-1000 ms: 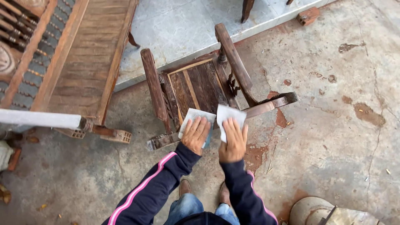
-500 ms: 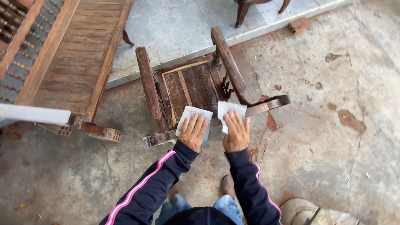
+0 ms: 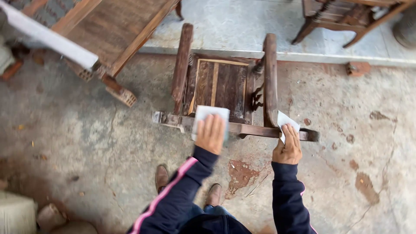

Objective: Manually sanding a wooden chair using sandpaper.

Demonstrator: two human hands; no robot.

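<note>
Left hand (image 3: 211, 133) lies flat, fingers stretched, pressing a pale sanding sheet (image 3: 209, 114) on the top rail (image 3: 247, 129) of a dark wooden chair (image 3: 223, 84) standing on the stained concrete floor (image 3: 86, 143). Right hand (image 3: 287, 146) is curled round a second white sheet (image 3: 286, 121) against the rail's right end. Slatted bench (image 3: 108, 26) upper left, another chair (image 3: 346, 15) upper right on grey tiles, brick (image 3: 358, 68) near the step. Shoes (image 3: 162, 177) below.

Both arms wear long dark navy sleeves (image 3: 286, 195) with snug ribbed cuffs; a pink stripe (image 3: 167, 193) runs down the left one. Both hands are bare. Below show blue denim trousers (image 3: 203, 211) and worn brown leather shoes (image 3: 162, 177).
</note>
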